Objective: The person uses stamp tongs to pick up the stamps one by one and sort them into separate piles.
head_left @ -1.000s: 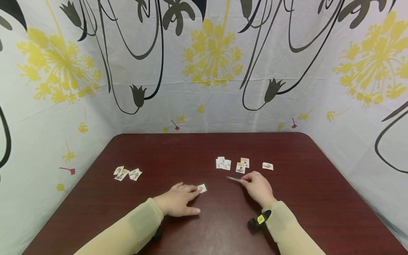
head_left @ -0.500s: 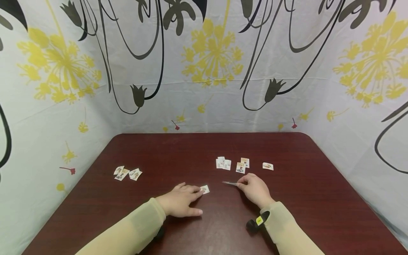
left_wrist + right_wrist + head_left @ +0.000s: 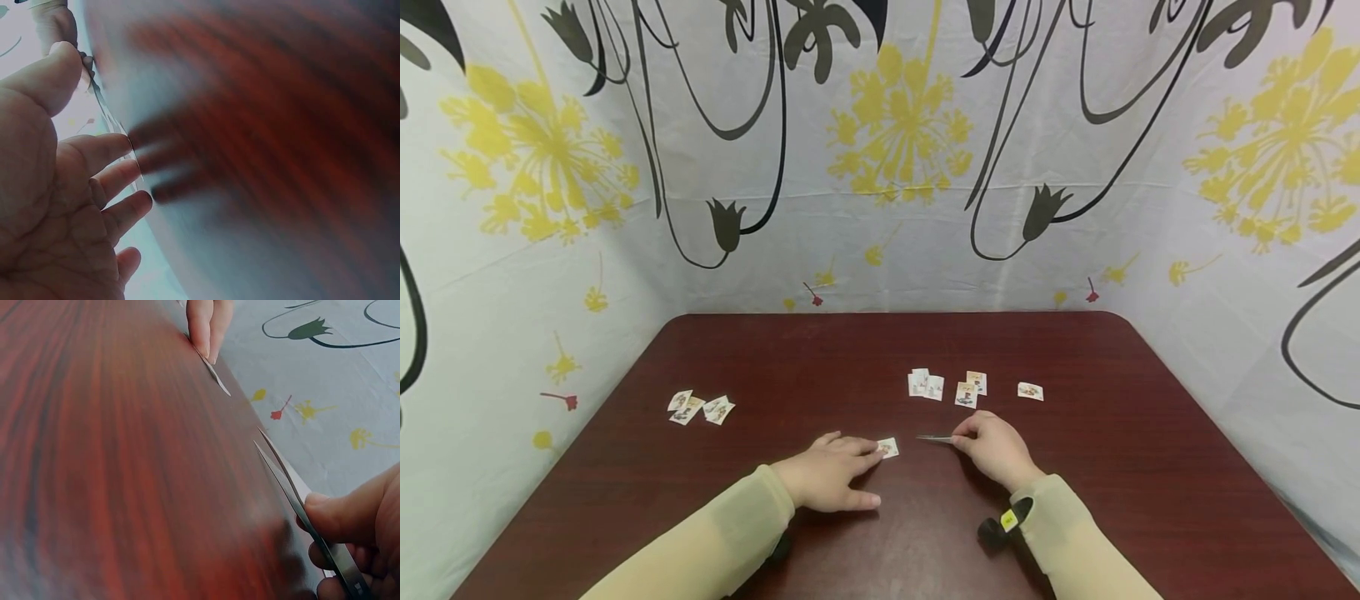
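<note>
With fairly straight fingers, my left hand (image 3: 831,473) rests on a small white picture card (image 3: 889,447) at mid-table. Its fingertips cover the card's left part; the card's right edge looks slightly curled up in the right wrist view. My right hand (image 3: 996,450) pinches a pair of metal tweezers (image 3: 934,438) between thumb and fingers. Their two pointed tips (image 3: 256,442) are spread apart with nothing between them, and they point left toward the card, a short gap away. Seen from the left wrist, the card is a thin edge-on line under the fingertips.
Behind the tweezers lie small picture cards in a cluster (image 3: 917,382), an overlapping pair (image 3: 966,395) and a single card (image 3: 1031,391). More overlapping cards (image 3: 687,411) lie at the left. A patterned cloth (image 3: 887,250) surrounds the dark red table (image 3: 820,358).
My left hand has slid a little to the right, carrying the card with it. The right hand has shifted left and slightly nearer the body, so the tweezers are closer to the card.
</note>
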`<action>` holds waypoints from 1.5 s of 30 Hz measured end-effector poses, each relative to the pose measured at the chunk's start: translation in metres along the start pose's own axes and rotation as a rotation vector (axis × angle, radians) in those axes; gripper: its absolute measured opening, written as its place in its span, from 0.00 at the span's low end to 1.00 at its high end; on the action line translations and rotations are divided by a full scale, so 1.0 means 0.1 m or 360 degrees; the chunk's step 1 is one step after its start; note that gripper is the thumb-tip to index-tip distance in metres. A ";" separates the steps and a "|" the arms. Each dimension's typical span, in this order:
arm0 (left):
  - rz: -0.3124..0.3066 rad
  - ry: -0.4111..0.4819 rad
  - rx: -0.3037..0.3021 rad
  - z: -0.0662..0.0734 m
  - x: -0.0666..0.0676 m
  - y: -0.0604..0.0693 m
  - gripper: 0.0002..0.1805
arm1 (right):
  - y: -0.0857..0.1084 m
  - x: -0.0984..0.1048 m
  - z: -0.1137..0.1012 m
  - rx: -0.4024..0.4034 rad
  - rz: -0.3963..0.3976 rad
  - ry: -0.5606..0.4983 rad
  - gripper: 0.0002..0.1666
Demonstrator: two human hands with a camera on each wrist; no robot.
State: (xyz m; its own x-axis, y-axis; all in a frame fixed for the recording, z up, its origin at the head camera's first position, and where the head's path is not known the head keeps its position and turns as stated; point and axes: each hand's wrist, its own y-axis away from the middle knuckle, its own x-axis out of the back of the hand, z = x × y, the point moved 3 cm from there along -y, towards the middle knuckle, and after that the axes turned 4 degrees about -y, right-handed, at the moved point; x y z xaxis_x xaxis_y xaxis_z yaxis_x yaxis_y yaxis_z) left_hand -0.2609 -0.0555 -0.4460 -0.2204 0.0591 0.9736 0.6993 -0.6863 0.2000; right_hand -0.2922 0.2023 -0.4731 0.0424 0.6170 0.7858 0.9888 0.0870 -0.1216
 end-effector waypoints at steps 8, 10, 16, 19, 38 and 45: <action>-0.0007 -0.0011 -0.0008 0.02 0.00 -0.02 0.40 | 0.01 -0.02 -0.02 0.0029 -0.0021 -0.0019 0.03; -0.0018 -0.0008 -0.0005 0.02 -0.01 -0.02 0.40 | 0.01 -0.02 -0.03 0.0037 -0.0022 -0.0027 0.04; -0.0055 -0.0012 0.0002 0.03 -0.03 -0.04 0.41 | 0.02 -0.04 -0.05 0.0078 -0.0003 -0.0047 0.04; -0.0067 -0.0002 0.0001 0.04 -0.03 -0.05 0.41 | 0.02 -0.05 -0.05 0.0101 0.0004 -0.0043 0.04; -0.0071 -0.0035 0.0003 0.06 -0.04 -0.08 0.42 | 0.03 -0.12 -0.10 0.0102 -0.0038 -0.0073 0.05; -0.0077 -0.0043 0.0003 0.06 -0.05 -0.09 0.42 | 0.04 -0.14 -0.12 0.0085 -0.0046 -0.0102 0.05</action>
State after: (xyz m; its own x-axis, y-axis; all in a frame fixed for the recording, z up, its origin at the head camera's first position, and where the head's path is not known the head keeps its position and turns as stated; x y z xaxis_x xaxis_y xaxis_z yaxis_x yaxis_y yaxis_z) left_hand -0.2626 -0.0451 -0.4519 -0.2355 0.1117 0.9654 0.6893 -0.6810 0.2470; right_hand -0.2867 0.1846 -0.4771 0.0026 0.6625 0.7491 0.9803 0.1463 -0.1328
